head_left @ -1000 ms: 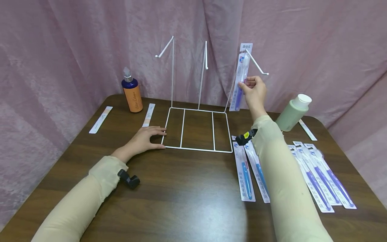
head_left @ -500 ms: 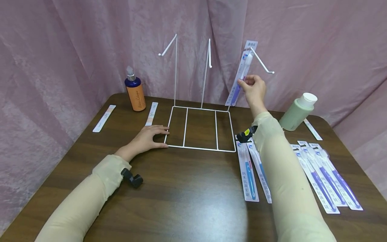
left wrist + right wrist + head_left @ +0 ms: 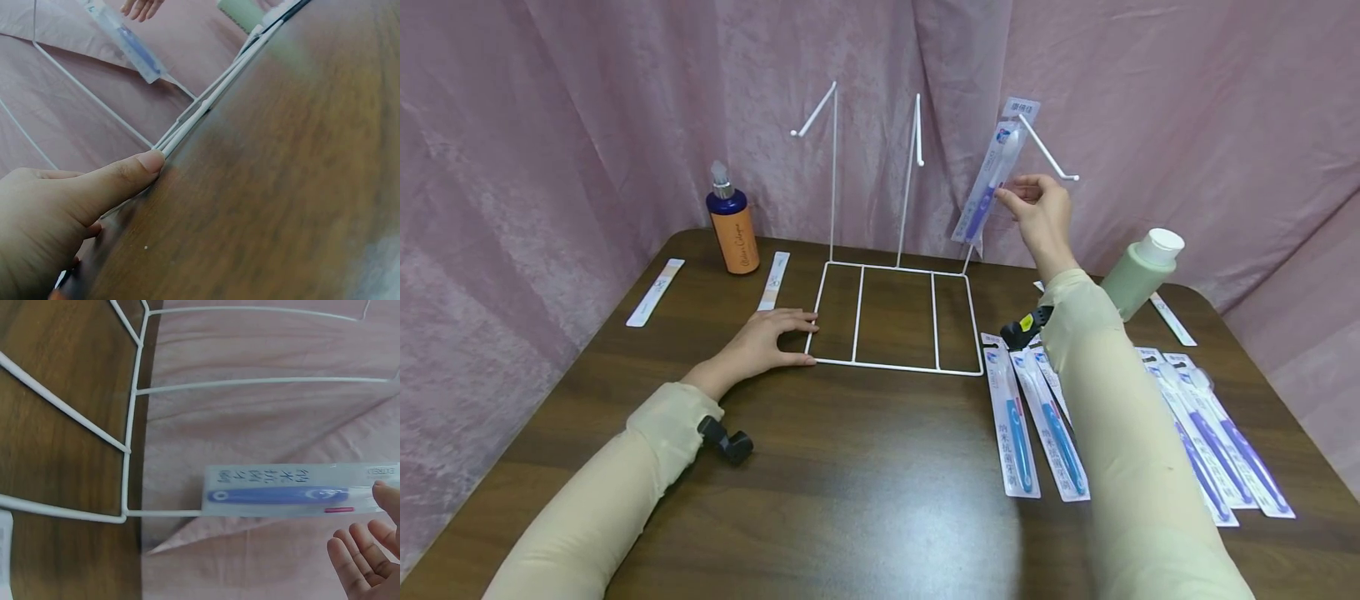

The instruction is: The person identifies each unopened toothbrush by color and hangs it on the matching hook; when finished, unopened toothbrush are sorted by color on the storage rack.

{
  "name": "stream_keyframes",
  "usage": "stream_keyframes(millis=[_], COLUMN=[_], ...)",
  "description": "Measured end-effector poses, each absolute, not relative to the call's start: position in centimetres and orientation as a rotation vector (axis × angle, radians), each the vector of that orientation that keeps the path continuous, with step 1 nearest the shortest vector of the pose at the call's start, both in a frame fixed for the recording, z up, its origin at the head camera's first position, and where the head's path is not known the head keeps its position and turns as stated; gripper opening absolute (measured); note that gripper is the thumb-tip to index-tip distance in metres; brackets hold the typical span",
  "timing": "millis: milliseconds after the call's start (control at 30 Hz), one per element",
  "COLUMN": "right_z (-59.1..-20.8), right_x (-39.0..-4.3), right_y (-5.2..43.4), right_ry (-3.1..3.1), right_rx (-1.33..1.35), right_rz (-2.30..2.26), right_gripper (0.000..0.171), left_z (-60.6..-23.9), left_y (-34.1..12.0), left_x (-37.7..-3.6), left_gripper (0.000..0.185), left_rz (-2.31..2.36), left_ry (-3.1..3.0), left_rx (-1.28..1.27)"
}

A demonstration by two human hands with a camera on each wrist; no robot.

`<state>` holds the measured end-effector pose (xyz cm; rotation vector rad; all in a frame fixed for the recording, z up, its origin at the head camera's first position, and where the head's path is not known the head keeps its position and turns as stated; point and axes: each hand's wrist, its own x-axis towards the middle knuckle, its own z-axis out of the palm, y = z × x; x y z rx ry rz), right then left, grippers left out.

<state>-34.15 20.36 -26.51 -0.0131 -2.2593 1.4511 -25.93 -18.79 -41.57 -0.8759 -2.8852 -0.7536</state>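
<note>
A white wire rack (image 3: pixel 895 365) stands on the dark wooden table, with three hooked uprights. A packaged purple toothbrush (image 3: pixel 988 187) hangs from the right hook (image 3: pixel 1048 158), its lower end tilted to the left. My right hand (image 3: pixel 1033 200) is raised beside the pack and touches its edge with a fingertip. In the right wrist view the pack (image 3: pixel 281 490) lies across the frame, and the other fingers (image 3: pixel 369 556) are spread apart from it. My left hand (image 3: pixel 767 337) lies flat on the table. Its thumb (image 3: pixel 119 181) presses the rack's front left corner (image 3: pixel 206 106).
An orange pump bottle (image 3: pixel 732 225) stands at the back left and a green bottle (image 3: pixel 1138 275) at the back right. Blue toothbrush packs (image 3: pixel 1018 425) and purple ones (image 3: pixel 1232 450) lie on the right. Paper strips (image 3: pixel 656 292) lie on the left. A pink curtain hangs behind.
The pack's lower end has swung leftward on the hook. My right hand has shifted slightly right and its fingers have loosened. The left hand has not moved.
</note>
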Motion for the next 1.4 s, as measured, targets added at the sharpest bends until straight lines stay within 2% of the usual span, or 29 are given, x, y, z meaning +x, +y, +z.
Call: stream_keyframes(millis=[433,733,933,1400], right_z=[-23.0,-21.0,-19.6,-19.7], right_x=[-31.8,-29.5,-27.4,-22.9], right_y=[23.4,26.0,27.7,32.3], right_ry=[-2.534,-2.742,-2.791,-2.914], right_rx=[0.025,0.106,0.156,0.279], right_rz=[1.193,0.874,0.816,0.614], right_gripper=[0.05,0.054,0.058,0.045], left_z=[-41.2,-41.2,-40.9,-40.7], left_y=[-18.9,-18.8,-18.5,-17.9], left_x=[-25.9,-25.7,-25.7,-25.7], left_gripper=[0.058,0.058,0.058,0.057], left_rz=[-0.741,-0.733,-0.716,-0.69], left_ry=[-2.898,-2.891,-2.897,-2.889], left_rx=[-0.881,-0.883,-0.893,-0.914])
